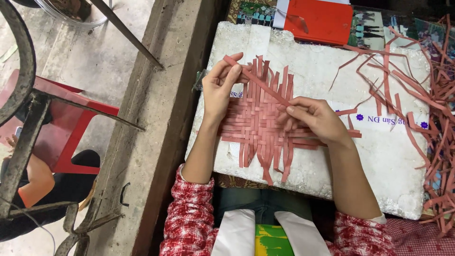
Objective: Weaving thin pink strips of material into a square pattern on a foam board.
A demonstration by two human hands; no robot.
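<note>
Weaving strip could slip

Pinching one loose pink strip (258, 81) in both hands, I see my left hand (219, 90) at ten o'clock of the woven mat (258, 124) on the foam board (379, 156), my right hand (315, 119) at three; slack grip may unravel it.

bare foam board (379, 156) right of hands, loose strips (438, 109) crowding far right
</note>
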